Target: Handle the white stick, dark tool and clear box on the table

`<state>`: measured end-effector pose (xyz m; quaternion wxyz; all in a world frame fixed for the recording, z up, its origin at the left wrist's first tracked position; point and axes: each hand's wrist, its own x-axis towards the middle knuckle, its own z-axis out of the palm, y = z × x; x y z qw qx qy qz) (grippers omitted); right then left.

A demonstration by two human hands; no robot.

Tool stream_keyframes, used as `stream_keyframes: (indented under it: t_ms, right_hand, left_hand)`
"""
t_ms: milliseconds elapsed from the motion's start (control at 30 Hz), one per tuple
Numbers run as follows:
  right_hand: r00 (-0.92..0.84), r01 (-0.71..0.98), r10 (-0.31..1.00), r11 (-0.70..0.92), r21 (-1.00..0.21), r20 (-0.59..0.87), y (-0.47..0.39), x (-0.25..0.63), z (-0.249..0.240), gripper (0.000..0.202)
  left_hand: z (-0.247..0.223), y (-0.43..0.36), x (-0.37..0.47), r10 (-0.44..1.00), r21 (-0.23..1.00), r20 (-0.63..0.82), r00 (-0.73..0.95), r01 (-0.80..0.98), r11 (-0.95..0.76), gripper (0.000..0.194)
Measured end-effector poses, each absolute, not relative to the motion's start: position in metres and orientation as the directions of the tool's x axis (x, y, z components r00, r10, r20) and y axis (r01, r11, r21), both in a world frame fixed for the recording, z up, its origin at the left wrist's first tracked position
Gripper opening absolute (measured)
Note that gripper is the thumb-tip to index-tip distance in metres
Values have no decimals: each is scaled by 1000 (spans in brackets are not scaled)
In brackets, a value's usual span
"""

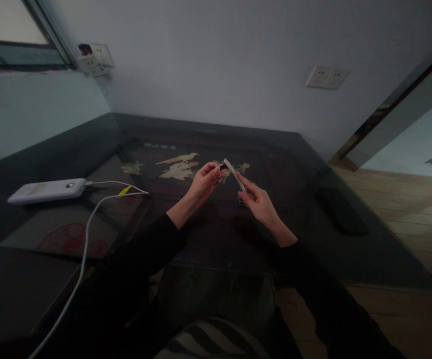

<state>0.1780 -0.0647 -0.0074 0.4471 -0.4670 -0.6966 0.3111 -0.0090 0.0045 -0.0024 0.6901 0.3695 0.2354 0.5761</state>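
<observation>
My left hand (204, 180) is closed in a pinch above the dark table, with a small black piece (223, 166) between thumb and fingertips. Too little of that piece shows to tell its kind. Facing it, my right hand (259, 200) grips a thin, light-coloured flat strip (234, 174), tilted up toward the left. The strip's upper end meets or lies very close to the black piece; I cannot tell whether they are joined. Fingers of the right hand hide the strip's lower end.
A white power bank (47, 191) lies at the left, its white cable (87, 234) with a yellow tag (125, 190) running toward me. A black flat object (342, 211) rests at the right. Sockets (327, 77) are on the wall behind the glossy table (216, 244).
</observation>
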Motion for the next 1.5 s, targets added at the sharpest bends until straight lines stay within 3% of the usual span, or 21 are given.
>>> stream_keyframes:
  t_ms: [267,500,1000,1500]
  right_hand:
    - [-186,356,930,364,-860,317,-67,173,-11,58]
    - [-281,232,925,325,-917,257,-70,170,-13,60]
    - [-132,356,935,355,-864,330,-64,176,-10,61]
    - [-245,221,932,320,-921,266,-70,171,-13,59]
  left_hand:
    - [-3,4,-8,967,759,117,226,-648,60,31]
    - [0,2,-6,972,746,95,214,-662,73,29]
    - [-2,1,-5,963,773,134,234,-633,47,35]
    - [-5,5,-5,952,753,196,236,-658,8,37]
